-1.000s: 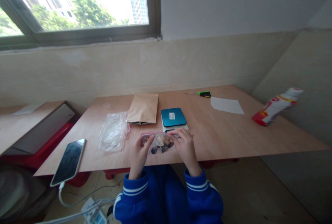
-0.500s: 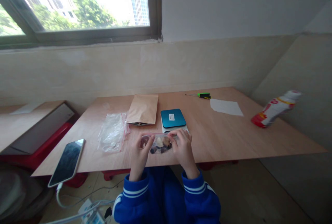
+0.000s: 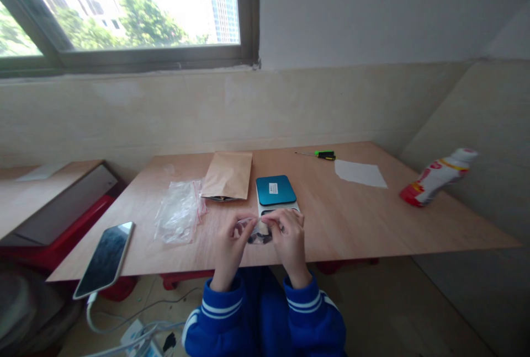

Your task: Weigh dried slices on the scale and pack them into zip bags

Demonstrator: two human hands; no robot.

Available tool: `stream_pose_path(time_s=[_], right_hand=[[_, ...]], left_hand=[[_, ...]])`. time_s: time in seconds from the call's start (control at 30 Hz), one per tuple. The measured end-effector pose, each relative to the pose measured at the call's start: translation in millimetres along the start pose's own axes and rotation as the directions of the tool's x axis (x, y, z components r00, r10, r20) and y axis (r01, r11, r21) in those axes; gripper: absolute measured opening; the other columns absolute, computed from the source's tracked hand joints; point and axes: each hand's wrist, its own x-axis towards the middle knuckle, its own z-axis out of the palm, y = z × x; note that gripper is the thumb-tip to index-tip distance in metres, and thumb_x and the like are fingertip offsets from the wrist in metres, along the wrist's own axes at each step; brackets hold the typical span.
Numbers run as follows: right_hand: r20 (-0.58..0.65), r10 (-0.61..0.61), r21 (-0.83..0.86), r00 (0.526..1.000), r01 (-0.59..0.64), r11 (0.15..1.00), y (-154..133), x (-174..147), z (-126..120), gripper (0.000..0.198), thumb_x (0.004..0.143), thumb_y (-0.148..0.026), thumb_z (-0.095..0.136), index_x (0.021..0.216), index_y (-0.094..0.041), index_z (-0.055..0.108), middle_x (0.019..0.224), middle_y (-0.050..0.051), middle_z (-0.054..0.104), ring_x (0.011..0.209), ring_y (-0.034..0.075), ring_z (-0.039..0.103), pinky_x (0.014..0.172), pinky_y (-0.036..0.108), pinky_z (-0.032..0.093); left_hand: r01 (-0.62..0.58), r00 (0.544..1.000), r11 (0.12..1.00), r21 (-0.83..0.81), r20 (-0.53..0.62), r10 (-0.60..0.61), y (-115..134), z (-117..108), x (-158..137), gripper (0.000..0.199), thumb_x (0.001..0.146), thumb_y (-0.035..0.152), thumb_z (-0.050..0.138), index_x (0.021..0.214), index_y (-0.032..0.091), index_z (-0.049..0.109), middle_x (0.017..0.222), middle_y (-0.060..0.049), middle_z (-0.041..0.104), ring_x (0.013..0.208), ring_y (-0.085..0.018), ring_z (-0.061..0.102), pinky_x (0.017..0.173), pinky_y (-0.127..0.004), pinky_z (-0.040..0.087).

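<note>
While we pinch the bag (image 3: 260, 234) by its upper edge, our left hand (image 3: 229, 246) sits at its 9 o'clock and our right hand (image 3: 290, 236) at its 3 o'clock, with 12 taken toward the wall (image 3: 290, 108). Both grips are clamped on that edge: each thumb presses against its forefinger, and the two sets of fingertips stand just beside each other. From this double pinch, the bag hangs toward 6 o'clock, between the hands, with pale and dark pieces (image 3: 252, 239) showing through it. We judge the pinched edge to follow the 9-to-3 line; because our fingers cover its ends, we cannot confirm the long axis. We cannot tell whether the seal is closed, nor whether the base touches the table (image 3: 351, 230).

Neither hand is nearer to the bag. Our right is nearer to the scale (image 3: 276, 190), which lies at 1 o'clock from the pinch; its fingers overlap the scale's near end in view, but contact cannot be confirmed. At 11 o'clock lies the pouch (image 3: 227, 176); at 10 o'clock, nearer to our left, lie the clear sleeves (image 3: 178, 212).
</note>
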Motion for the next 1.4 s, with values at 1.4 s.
stream_pose_path(time_s=[1.4], right_hand=[[0.130, 0.031, 0.053, 0.991, -0.038, 0.998, 11, 8, 16, 0.024, 0.088, -0.012, 0.053, 0.067, -0.021, 0.061, 0.065, -0.001, 0.063, 0.068, 0.017, 0.057, 0.068, 0.030, 0.039]], left_hand=[[-0.061, 0.977, 0.997, -0.050, -0.207, 0.050, 4, -2, 5, 0.019, 0.084, 0.037, 0.056, 0.081, 0.019, 0.060, 0.068, 0.001, 0.061, 0.063, -0.013, 0.061, 0.057, -0.023, 0.049]])
